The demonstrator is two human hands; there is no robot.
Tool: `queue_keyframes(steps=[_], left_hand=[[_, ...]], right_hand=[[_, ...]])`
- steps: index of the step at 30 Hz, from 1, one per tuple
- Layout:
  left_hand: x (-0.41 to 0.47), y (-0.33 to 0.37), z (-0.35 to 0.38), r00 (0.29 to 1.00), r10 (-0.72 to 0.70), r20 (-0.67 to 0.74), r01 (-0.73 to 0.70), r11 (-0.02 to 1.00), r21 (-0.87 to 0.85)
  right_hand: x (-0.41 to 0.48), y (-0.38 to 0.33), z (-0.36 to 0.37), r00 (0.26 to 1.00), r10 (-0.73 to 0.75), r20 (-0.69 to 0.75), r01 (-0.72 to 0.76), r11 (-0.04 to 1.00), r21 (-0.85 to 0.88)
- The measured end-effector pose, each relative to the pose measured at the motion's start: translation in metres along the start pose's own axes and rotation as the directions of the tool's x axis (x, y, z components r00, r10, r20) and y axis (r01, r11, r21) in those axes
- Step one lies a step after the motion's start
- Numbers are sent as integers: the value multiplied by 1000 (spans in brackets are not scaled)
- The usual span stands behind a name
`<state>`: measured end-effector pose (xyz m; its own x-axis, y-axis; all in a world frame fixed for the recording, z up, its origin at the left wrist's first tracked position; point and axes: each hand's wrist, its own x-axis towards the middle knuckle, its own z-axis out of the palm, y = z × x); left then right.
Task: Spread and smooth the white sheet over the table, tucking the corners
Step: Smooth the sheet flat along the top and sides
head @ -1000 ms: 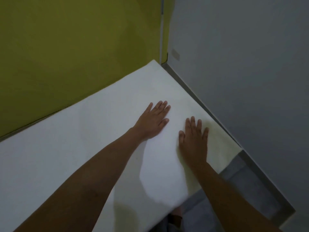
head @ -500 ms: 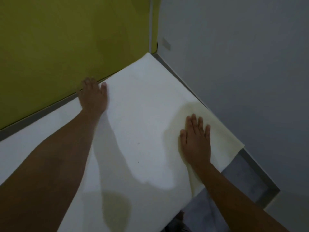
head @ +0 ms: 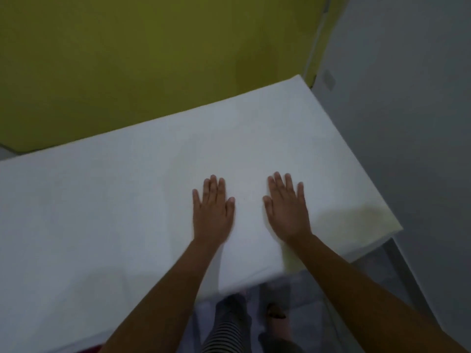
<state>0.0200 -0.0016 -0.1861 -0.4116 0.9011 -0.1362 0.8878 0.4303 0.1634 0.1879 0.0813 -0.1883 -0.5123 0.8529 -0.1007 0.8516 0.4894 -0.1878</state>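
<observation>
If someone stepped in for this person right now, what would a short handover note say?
Left hand: open, palm flat on the sheet.
Right hand: open, palm flat on the sheet, beside the left and apart from it.
Sheet: spread over the table top, reaching the far corner by the yellow wall.
Done: the top looks smooth.
Left: the near right corner looks yellowish and may not be covered; check it. No tucking can be seen from this view.
</observation>
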Motion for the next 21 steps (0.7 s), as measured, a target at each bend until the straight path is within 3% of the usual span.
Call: queue_keyframes(steps=[3, 7, 16, 18, 21], left_hand=[[-46, -29, 0, 989, -146, -27, 145, 989, -44], [-116, -72, 4, 920, -377, -106, 371, 926, -73], [-225, -126, 9, 797, -594, -110, 572, 800, -178], [-233, -122, 7, 771, -629, -104, 605, 773, -191], [-242, -124, 3, 769, -634, -84, 613, 768, -186]], right_hand=[[-19, 11, -1, 1000, 16, -8, -16, 1000, 16], [-53, 42, -4, 993, 114, -30, -114, 993, 21], [-109, 42, -7, 979, 202, 18, -203, 977, 71], [-113, 14, -4, 992, 111, 52, -115, 991, 65], [-122, -39, 2, 985, -133, 113, 129, 991, 40]])
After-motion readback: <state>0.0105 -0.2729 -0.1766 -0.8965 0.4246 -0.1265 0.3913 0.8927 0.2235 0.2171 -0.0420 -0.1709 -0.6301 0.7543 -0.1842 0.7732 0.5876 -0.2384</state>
